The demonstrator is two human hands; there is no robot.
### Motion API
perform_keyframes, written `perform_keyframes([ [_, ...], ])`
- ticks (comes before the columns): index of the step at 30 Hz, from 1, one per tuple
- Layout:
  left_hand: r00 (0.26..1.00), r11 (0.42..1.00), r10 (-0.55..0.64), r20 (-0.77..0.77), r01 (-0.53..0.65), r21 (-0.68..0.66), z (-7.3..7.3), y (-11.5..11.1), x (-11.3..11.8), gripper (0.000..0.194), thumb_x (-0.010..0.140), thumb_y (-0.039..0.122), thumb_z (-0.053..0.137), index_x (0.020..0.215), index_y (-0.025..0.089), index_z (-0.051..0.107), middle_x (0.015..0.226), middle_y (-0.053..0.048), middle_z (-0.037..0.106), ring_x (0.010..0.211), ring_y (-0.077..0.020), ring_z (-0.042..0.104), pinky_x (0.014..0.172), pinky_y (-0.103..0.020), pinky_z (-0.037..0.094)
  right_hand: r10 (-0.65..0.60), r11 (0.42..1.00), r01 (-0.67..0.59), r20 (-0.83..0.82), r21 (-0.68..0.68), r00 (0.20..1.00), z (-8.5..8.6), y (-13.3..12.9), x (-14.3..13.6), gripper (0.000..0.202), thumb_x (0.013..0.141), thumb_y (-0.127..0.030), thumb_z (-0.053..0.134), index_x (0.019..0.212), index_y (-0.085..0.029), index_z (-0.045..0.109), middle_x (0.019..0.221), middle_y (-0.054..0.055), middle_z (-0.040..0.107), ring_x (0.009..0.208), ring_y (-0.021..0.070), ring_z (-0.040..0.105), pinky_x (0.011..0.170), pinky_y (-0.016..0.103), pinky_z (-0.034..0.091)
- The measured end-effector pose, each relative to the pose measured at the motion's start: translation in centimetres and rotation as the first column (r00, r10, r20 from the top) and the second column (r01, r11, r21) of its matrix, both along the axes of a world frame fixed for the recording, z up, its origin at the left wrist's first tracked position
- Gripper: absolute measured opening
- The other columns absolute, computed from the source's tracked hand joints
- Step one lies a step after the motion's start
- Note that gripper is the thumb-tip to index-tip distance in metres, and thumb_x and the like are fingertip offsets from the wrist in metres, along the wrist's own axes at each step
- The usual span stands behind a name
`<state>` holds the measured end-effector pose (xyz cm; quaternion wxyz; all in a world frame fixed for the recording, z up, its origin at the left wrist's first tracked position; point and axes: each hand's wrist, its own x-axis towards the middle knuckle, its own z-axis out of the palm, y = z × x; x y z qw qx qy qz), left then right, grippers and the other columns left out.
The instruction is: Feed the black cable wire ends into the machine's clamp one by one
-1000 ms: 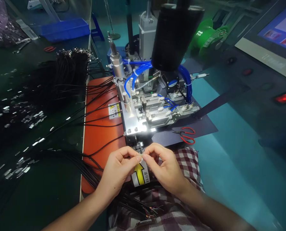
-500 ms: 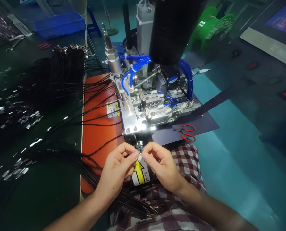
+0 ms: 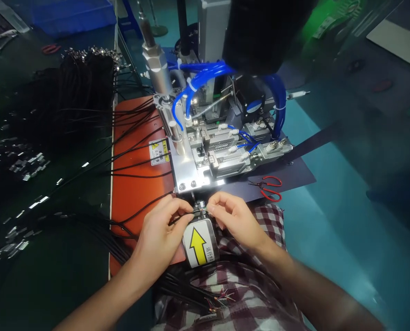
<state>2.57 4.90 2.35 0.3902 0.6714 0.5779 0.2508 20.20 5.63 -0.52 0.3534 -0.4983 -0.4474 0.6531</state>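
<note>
My left hand (image 3: 165, 225) pinches a black cable (image 3: 178, 218) near its end, just above the label with a yellow arrow (image 3: 198, 246). Thin wires at the cable's tip reach across to my right hand (image 3: 230, 216), whose thumb and forefinger are closed on them. Both hands are at the small dark fixture (image 3: 201, 212) on the front of the metal machine (image 3: 187, 172). Black cables (image 3: 143, 174) run from the machine's left side over the orange board (image 3: 132, 193). More cables with bare wire ends (image 3: 219, 301) lie on the checked cloth over my lap.
Red-handled scissors (image 3: 270, 188) lie on the dark plate right of the fixture. Blue hoses (image 3: 208, 76) arch over the machine. A cable bundle (image 3: 84, 82) and a blue bin (image 3: 74, 16) are at the left. A green spool (image 3: 325, 20) stands at upper right.
Both hands have moved slightly up to the fixture and stand a little farther apart. The cable end and its wires now show between them, and the arrow label is uncovered. The view has shifted.
</note>
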Motion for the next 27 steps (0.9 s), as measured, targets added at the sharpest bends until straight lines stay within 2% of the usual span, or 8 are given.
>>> perform_keyframes([
  [3, 0.992, 0.979, -0.030, -0.123, 0.054, 0.198, -0.9, 0.2, -0.1, 0.011, 0.084, 0.012, 0.054, 0.084, 0.018, 0.063, 0.077, 0.000, 0.055, 0.074, -0.0126, 0.054, 0.067, -0.023, 0.042, 0.017, 1.000, -0.018, -0.023, -0.023, 1.000, -0.9, 0.7, 0.0, 0.016, 0.080, -0.028, 0.057, 0.070, -0.016, 0.052, 0.051, -0.007, 0.043, 0.043, 0.0071, 0.036, 0.044, 0.021, 0.028],
  [6, 0.983, 0.950, -0.060, -0.175, 0.110, 0.293, -1.5, 0.2, -0.1, 0.014, 0.086, 0.012, 0.052, 0.088, 0.015, 0.065, 0.077, -0.001, 0.053, 0.072, -0.0121, 0.055, 0.066, -0.022, 0.043, 0.016, 0.999, -0.017, -0.033, -0.040, 0.999, -1.5, 1.0, -0.1, 0.018, 0.078, -0.030, 0.058, 0.069, -0.016, 0.052, 0.053, -0.006, 0.044, 0.044, 0.0069, 0.037, 0.043, 0.021, 0.029],
  [10, 0.972, 0.935, -0.136, -0.193, 0.190, 0.298, -1.8, 0.2, -0.2, 0.018, 0.088, 0.012, 0.047, 0.094, 0.014, 0.064, 0.081, -0.003, 0.054, 0.073, -0.0128, 0.055, 0.067, -0.023, 0.045, 0.021, 0.999, -0.022, -0.015, -0.038, 1.000, -1.7, 1.1, 0.0, 0.019, 0.079, -0.031, 0.058, 0.069, -0.017, 0.051, 0.054, -0.006, 0.043, 0.045, 0.0071, 0.037, 0.044, 0.021, 0.029],
  [15, 0.941, 0.903, -0.229, -0.248, 0.300, 0.306, -2.1, 0.1, -0.6, 0.031, 0.087, 0.007, 0.042, 0.111, 0.016, 0.061, 0.081, -0.003, 0.052, 0.074, -0.0140, 0.053, 0.064, -0.023, 0.045, 0.014, 1.000, -0.014, 0.000, -0.001, 1.000, -1.7, 1.1, 0.1, 0.019, 0.079, -0.032, 0.057, 0.070, -0.017, 0.051, 0.056, -0.005, 0.043, 0.046, 0.0073, 0.037, 0.043, 0.021, 0.029],
  [21, 0.907, 0.880, -0.241, -0.347, 0.355, 0.316, -2.2, 0.1, -0.6, 0.036, 0.084, 0.004, 0.042, 0.113, 0.014, 0.060, 0.081, -0.004, 0.049, 0.072, -0.0156, 0.052, 0.062, -0.025, 0.045, 0.014, 0.999, -0.014, 0.010, -0.033, 1.000, -1.7, 1.0, 0.3, 0.019, 0.079, -0.032, 0.058, 0.070, -0.017, 0.052, 0.052, -0.006, 0.042, 0.045, 0.0076, 0.036, 0.043, 0.021, 0.028],
  [27, 0.899, 0.873, -0.222, -0.377, 0.355, 0.333, -2.3, 0.0, -0.4, 0.037, 0.083, 0.004, 0.041, 0.114, 0.014, 0.059, 0.081, -0.004, 0.049, 0.071, -0.0160, 0.052, 0.060, -0.026, 0.047, 0.011, 0.999, -0.011, 0.015, -0.038, 1.000, -1.8, 1.0, 0.3, 0.018, 0.079, -0.031, 0.058, 0.070, -0.017, 0.053, 0.053, -0.006, 0.043, 0.046, 0.0078, 0.038, 0.044, 0.022, 0.028],
])
